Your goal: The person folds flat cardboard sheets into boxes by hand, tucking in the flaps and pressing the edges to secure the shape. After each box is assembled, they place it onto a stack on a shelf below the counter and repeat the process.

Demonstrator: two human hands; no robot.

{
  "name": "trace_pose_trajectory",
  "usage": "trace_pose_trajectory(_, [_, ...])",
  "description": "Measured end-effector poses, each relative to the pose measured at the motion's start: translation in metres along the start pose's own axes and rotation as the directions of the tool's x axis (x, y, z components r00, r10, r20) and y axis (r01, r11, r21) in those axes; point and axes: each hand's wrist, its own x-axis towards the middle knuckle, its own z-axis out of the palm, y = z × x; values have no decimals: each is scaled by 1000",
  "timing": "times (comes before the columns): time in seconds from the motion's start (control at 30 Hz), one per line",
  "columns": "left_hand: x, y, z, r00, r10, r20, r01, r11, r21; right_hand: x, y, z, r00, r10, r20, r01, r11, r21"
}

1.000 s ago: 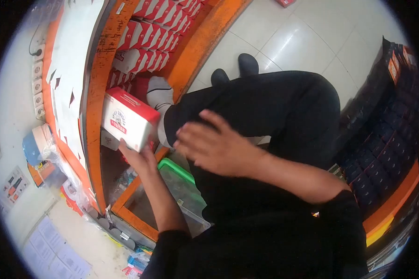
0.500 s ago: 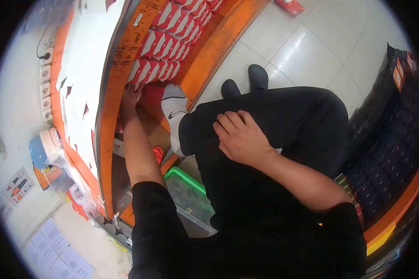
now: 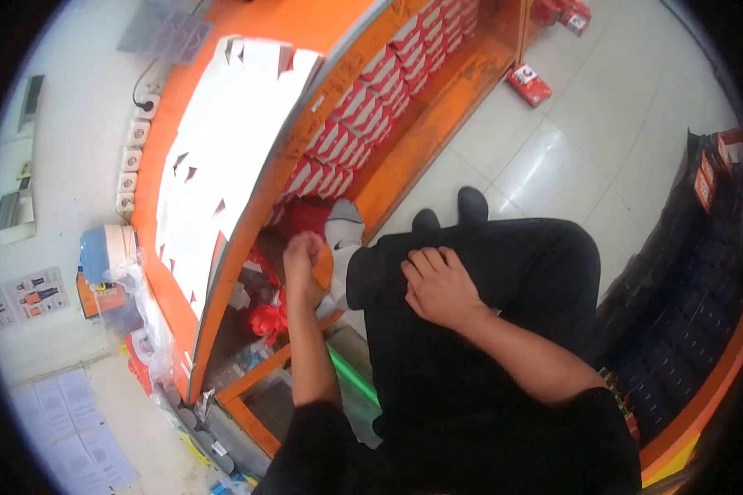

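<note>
My left hand (image 3: 301,252) is over the opening of the orange cabinet (image 3: 248,223), beside the white sock (image 3: 344,233) on my foot. Its fingers are blurred, so whether they hold anything does not show. Below it in the cabinet lies a red, crumpled plastic-like bundle (image 3: 267,318). Stacked red-and-white boxes (image 3: 338,147) line the shelf past the hand. My right hand (image 3: 442,285) rests on my black trouser leg (image 3: 520,256), fingers stretched out over the cloth, holding nothing.
Black shoes (image 3: 472,206) stand on the tiled floor (image 3: 570,157). Farther off lies a red box (image 3: 529,85). Dark boxes (image 3: 677,330) are stacked at the right. A green-edged container (image 3: 353,375) sits close to my leg. Wall sockets (image 3: 132,158) run along the left wall.
My left hand has come out from the cabinet's depth by the stacked boxes towards my foot. The view has shifted left, and my right hand stays on the leg.
</note>
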Motion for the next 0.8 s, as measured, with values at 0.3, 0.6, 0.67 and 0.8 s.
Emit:
trace_pose_trajectory(0.3, [-94,259,48,493,821,288,-732,213,647,-7,-6,-2,998,59,18,-60,990,125])
trace_pose_trajectory(0.6, [66,270,0,706,530,469,-666,272,695,-47,24,-2,986,-134,-104,121,986,-118])
trace_pose_trajectory(0.67, [91,275,-18,710,456,537,-703,407,584,-53,25,-7,990,-115,-87,104,987,-120])
trace_pose_trajectory(0.8, [57,289,-11,661,487,571,-742,311,594,-57,30,-9,984,-150,-97,139,984,-112])
